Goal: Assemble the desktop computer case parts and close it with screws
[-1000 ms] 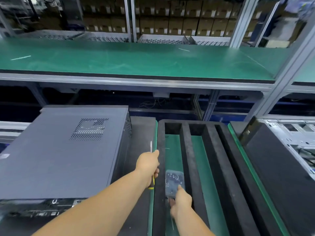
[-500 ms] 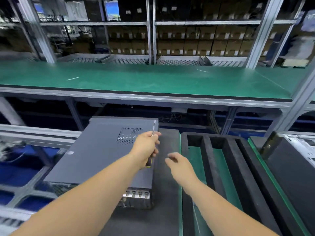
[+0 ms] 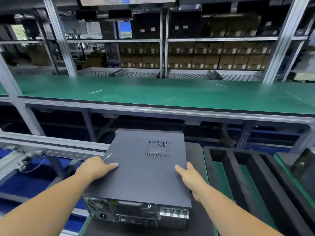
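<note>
A dark grey closed computer case (image 3: 141, 169) lies flat on a black mat, its vented side panel up and its rear ports facing me. My left hand (image 3: 95, 166) presses on the case's left edge, with a thin screwdriver shaft (image 3: 107, 157) sticking out above the fingers. My right hand (image 3: 189, 176) grips the case's right edge, thumb on top and fingers down the side.
A black foam tray (image 3: 238, 176) with long slots over a green mat stands right of the case. A roller conveyor rail (image 3: 51, 143) runs at the left. A long green bench (image 3: 170, 94) crosses behind, with shelves of cartons beyond. Another dark object (image 3: 301, 164) sits far right.
My right hand left the foam tray and small clear bag, then took the case's right edge. My left hand, still with the screwdriver, came down onto the case's left edge.
</note>
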